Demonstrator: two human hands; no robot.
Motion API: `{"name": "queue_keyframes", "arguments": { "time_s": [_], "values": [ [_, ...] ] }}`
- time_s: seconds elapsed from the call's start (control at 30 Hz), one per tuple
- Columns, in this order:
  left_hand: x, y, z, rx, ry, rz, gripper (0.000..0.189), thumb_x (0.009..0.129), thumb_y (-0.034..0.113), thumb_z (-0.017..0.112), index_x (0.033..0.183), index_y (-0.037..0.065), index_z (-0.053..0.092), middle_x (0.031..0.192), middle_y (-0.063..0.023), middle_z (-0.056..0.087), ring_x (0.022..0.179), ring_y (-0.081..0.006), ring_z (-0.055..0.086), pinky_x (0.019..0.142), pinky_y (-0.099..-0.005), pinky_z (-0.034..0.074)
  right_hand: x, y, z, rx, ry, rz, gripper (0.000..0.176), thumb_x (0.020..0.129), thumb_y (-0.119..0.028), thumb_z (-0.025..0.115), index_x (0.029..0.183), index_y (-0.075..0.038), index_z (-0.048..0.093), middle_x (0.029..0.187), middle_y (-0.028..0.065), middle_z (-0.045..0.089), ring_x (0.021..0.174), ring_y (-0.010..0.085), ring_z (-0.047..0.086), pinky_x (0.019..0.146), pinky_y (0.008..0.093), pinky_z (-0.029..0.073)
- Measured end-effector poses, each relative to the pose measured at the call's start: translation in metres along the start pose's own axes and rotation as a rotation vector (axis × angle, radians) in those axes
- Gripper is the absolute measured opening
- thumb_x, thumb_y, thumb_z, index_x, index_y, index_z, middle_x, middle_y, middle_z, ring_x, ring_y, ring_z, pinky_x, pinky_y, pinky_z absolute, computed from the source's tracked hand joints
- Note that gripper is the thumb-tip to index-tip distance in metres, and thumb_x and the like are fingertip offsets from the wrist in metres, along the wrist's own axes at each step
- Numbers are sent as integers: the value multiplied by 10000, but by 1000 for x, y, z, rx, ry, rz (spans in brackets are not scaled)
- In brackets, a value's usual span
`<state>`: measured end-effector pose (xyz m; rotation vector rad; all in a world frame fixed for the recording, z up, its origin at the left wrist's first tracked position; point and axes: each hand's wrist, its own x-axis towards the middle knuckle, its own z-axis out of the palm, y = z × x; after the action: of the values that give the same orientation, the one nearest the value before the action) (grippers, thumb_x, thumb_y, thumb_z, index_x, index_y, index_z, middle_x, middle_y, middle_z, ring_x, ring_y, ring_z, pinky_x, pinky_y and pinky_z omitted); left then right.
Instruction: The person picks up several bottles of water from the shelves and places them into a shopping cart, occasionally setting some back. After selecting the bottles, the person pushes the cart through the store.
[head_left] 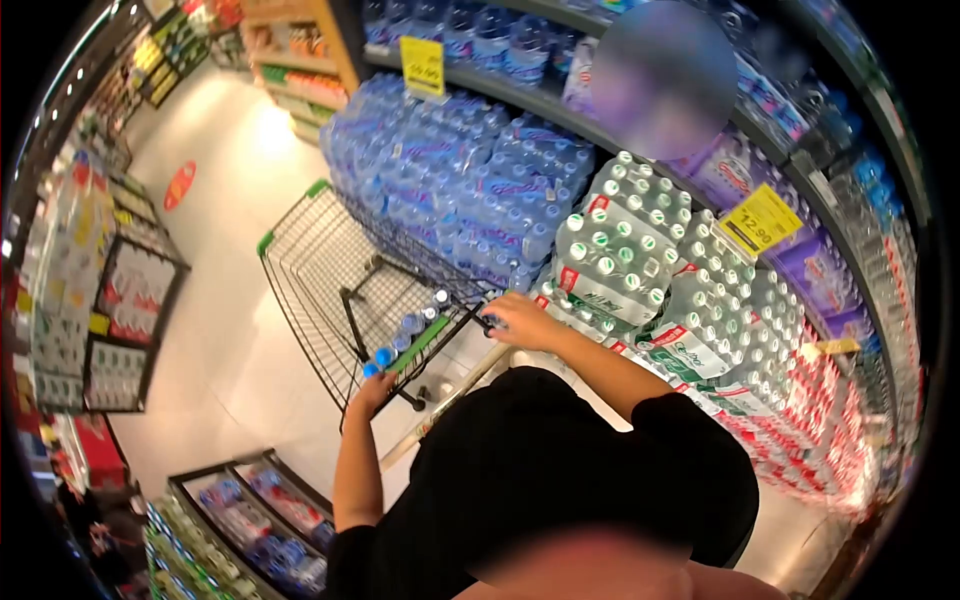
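A wire shopping cart (310,260) with green trim stands in front of me in a store aisle. My left hand (372,392) is closed on the left end of its green handle (425,340), beside a blue end cap. On the handle's right end, my right hand (520,320) grips next to the stacked water packs. A few small bottles (412,324) sit in the cart's upper seat just behind the handle. The main basket looks bare. My black shirt hides the cart's lower frame.
Shrink-wrapped water packs with white caps (640,250) are piled close on the right, and blue packs (460,170) lie ahead of the cart. Yellow price tags (760,218) hang on shelves. Display racks (120,300) stand left, a low bottle shelf (250,520) near left.
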<state>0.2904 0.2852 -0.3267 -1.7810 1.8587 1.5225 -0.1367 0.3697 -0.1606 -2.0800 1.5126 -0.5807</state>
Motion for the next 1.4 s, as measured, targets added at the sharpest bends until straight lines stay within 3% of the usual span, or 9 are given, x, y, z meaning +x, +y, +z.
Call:
{"name": "queue_keyframes", "arguments": {
  "time_s": [0.17,0.2,0.27,0.33,0.37,0.47,0.6,0.83,1.4],
  "values": [
    [3,6,33,276,159,54,614,980,458,369,1322,-32,514,1278,-325,550,1227,-438,514,1041,-464,389,-33,56,33,-262,-76,-298,499,722,-331,756,1107,-60,590,1067,105,587,1080,298,527,999,422,390],
    [-14,27,33,65,163,-130,595,979,439,346,1321,-16,522,1288,-326,543,1240,-436,503,1040,-461,387,-39,56,29,-277,-25,-358,501,697,-323,764,1090,-66,591,1026,98,584,1057,289,534,985,416,392],
    [9,-6,42,66,217,-125,562,975,412,347,1278,-15,551,1187,-293,619,1137,-409,583,973,-450,428,-48,60,26,-259,21,-423,497,653,-297,769,1059,-75,590,965,85,576,1013,275,544,949,404,396],
    [3,-5,46,15,254,-61,485,973,403,406,1126,-12,604,815,-134,662,669,-218,615,630,-350,494,-51,71,35,-195,9,-427,488,617,-262,764,1034,-83,586,924,72,567,973,266,551,906,391,400],
    [2,0,46,34,194,-178,534,979,415,348,1184,-18,584,886,-187,682,837,-312,647,808,-421,470,-54,76,37,-198,51,-474,468,607,-225,746,1024,-87,585,902,66,561,932,259,554,864,370,400],
    [-2,4,55,-14,176,-220,544,984,434,354,1176,-15,594,855,-180,680,807,-299,643,776,-414,471,-62,78,31,-262,-31,-471,468,616,-218,743,1039,-88,591,901,51,571,956,251,564,873,365,398],
    [-14,17,73,-9,178,-255,663,997,517,325,836,4,713,700,-150,631,676,-258,594,712,-410,467,-84,80,21,-240,-69,-441,558,628,-221,740,1148,-89,589,948,55,575,989,244,560,891,362,393],
    [-29,33,110,-23,136,-219,720,1007,533,297,666,23,673,635,-98,589,578,-219,536,617,-388,457,-125,84,17,-266,-38,-377,501,656,-224,723,1132,-115,608,957,43,577,989,233,560,891,359,390],
    [-56,40,167,123,102,-161,722,977,597,292,737,3,625,1012,-269,660,1059,-394,583,964,-448,392,-206,62,22,-391,46,-257,537,561,-245,791,1056,-126,621,991,41,555,985,248,529,907,382,397]
  ]
}}
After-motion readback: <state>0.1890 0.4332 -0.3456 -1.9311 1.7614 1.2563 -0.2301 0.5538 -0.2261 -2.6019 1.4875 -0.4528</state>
